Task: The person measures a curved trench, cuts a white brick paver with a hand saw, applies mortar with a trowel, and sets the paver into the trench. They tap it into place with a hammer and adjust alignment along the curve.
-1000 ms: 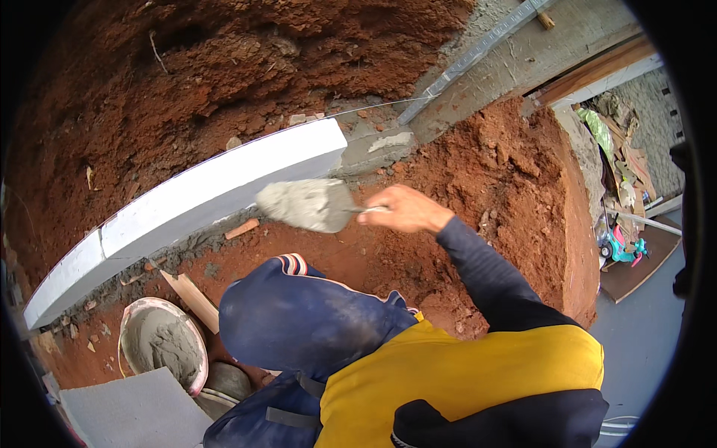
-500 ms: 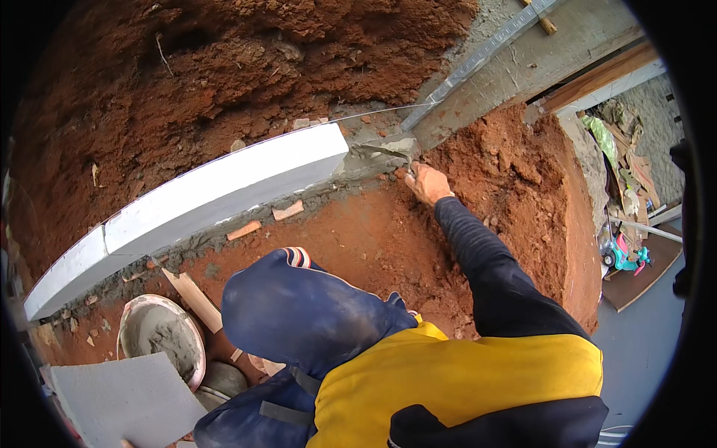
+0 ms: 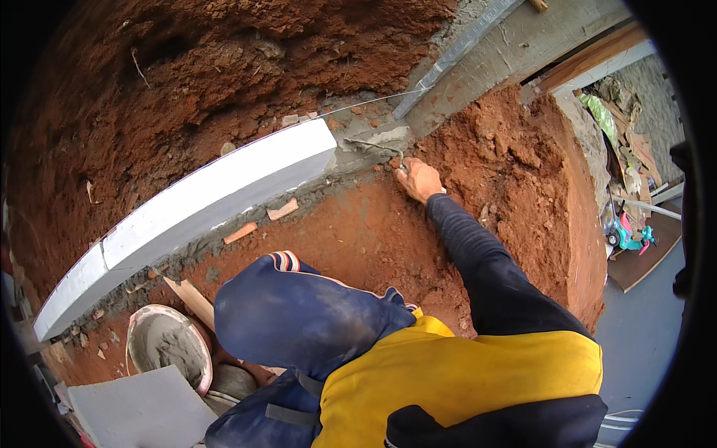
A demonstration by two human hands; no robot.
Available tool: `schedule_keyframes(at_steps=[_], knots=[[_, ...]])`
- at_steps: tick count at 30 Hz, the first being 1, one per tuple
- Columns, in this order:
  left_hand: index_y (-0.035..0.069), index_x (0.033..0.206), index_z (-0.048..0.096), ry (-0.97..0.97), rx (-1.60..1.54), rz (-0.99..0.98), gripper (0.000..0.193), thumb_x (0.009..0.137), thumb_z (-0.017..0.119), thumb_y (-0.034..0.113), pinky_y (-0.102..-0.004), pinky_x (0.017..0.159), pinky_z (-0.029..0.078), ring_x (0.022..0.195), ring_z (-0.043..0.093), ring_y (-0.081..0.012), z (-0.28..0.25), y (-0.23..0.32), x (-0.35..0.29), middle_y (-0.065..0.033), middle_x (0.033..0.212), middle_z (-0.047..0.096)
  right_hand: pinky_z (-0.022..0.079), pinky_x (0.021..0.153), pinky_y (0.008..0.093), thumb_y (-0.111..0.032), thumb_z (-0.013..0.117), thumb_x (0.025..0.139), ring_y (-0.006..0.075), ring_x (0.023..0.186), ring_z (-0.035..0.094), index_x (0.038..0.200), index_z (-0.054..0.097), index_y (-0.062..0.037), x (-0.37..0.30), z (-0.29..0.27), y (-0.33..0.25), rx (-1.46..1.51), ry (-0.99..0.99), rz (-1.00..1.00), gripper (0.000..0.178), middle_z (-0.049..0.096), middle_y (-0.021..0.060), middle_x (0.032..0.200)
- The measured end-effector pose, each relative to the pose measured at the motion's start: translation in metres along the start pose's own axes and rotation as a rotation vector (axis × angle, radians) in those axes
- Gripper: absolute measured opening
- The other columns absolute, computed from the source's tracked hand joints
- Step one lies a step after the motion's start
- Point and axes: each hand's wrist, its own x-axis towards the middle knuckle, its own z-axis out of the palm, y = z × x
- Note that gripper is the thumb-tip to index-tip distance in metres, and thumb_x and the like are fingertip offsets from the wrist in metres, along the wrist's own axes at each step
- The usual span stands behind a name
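My right hand (image 3: 419,180) is closed round the handle of a trowel (image 3: 379,144). The narrow blade lies over grey wet mortar (image 3: 392,136) spread on the footing, just past the end of a row of white blocks (image 3: 224,175). The blade looks nearly edge-on, and the handle is mostly hidden by my fingers. No part of my left hand shows. A loose white block (image 3: 142,409) stands at the lower left, beside my bent leg, partly covering a bucket (image 3: 137,322) with grey mortar in it.
A taut string (image 3: 366,104) runs along the blocks' top edge to a metal straightedge (image 3: 455,58) leaning at the far right. Brick pieces (image 3: 240,233) and a wooden board (image 3: 190,302) lie on the red soil. A soil mound (image 3: 515,179) rises right of my arm.
My view has shifted a little. The trowel blade has tilted and now looks thinner, with my right hand slightly further left. A fingertip at the loose block's lower edge no longer shows.
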Motion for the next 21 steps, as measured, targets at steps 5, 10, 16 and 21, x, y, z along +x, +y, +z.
schedule_keyframes(at_steps=[5, 10, 16, 21], knots=[[-0.003, 0.108, 0.072, -0.042, -0.009, 0.037, 0.032, 0.086, 0.086, 0.016, -0.0506, 0.091, 0.057, 0.098, 0.068, -0.0293, -0.015, -0.011, 0.010, -0.0162, 0.108, 0.072, 0.056, 0.092, 0.0536, -0.038, 0.065, 0.102, 0.0440, 0.108, 0.071, 0.127, 0.068, -0.0064, -0.003, 0.011, -0.001, -0.009, -0.028, -0.027, 0.040, 0.071, 0.0230, 0.122], [-0.002, 0.111, 0.075, -0.060, 0.166, 0.167, 0.030, 0.089, 0.083, 0.017, -0.0511, 0.088, 0.057, 0.097, 0.068, -0.0308, -0.034, -0.035, 0.023, -0.0155, 0.106, 0.073, 0.056, 0.088, 0.0544, -0.042, 0.061, 0.102, 0.0446, 0.101, 0.071, 0.121, 0.070, -0.0051, -0.018, 0.001, -0.007, 0.066, -0.045, 0.061, 0.043, 0.073, 0.0232, 0.111], [-0.001, 0.115, 0.074, -0.009, -0.190, -0.152, 0.043, 0.078, 0.087, 0.015, -0.0540, 0.090, 0.057, 0.103, 0.067, -0.0332, -0.017, -0.006, -0.003, -0.0194, 0.117, 0.072, 0.054, 0.061, 0.0363, -0.041, 0.062, 0.102, 0.0205, 0.066, 0.067, 0.098, 0.074, -0.0016, -0.075, -0.083, -0.022, 0.577, -0.399, 0.409, 0.042, 0.070, 0.0088, 0.077], [-0.002, 0.130, 0.067, 0.092, -0.169, -0.329, 0.056, 0.085, 0.085, 0.026, -0.0488, 0.101, 0.054, 0.113, 0.066, -0.0300, -0.016, 0.011, -0.014, -0.0165, 0.125, 0.067, 0.038, 0.040, 0.0264, -0.028, 0.059, 0.102, 0.0107, 0.042, 0.047, 0.087, 0.074, -0.0025, -0.090, -0.149, -0.093, 0.746, -0.687, 0.057, 0.034, 0.058, 0.0016, 0.059]])
